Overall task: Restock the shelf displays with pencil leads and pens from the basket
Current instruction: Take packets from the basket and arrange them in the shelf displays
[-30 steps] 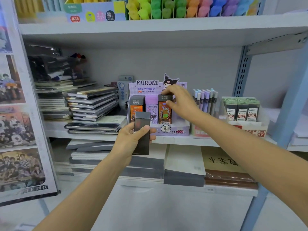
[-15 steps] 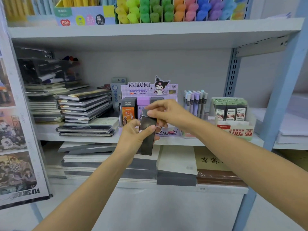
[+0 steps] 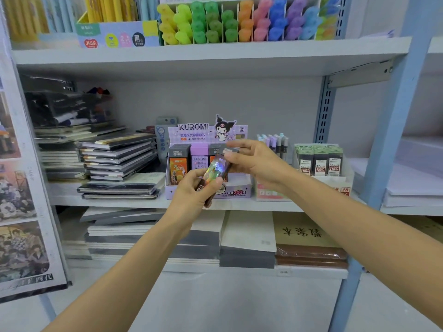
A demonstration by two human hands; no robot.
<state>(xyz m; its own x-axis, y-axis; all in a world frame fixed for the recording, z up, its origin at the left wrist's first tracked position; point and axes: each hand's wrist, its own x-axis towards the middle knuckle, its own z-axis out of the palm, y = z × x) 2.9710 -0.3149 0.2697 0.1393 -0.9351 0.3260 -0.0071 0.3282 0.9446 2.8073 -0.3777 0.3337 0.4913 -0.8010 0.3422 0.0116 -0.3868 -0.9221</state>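
A dark pencil lead box (image 3: 214, 172) with a shiny holographic face is tilted in front of the purple Kuromi display (image 3: 206, 133) on the middle shelf. My left hand (image 3: 191, 191) grips its lower end. My right hand (image 3: 259, 164) pinches its upper end between thumb and fingers. In the display stand an orange lead box (image 3: 178, 165), a purple one (image 3: 199, 158) and a third partly hidden behind my hands. The basket is not in view.
Right of the display stand pastel pens (image 3: 273, 142) and a tray of green lead packs (image 3: 320, 160). Stacked notebooks (image 3: 117, 154) lie to the left. Coloured highlighters (image 3: 239, 22) fill the upper shelf. Paper stacks (image 3: 249, 233) sit below. A blue upright (image 3: 393, 130) stands at right.
My right hand came back from the display's right slot to the box in my left hand and took its top. The box has tilted and its holographic face now shows.
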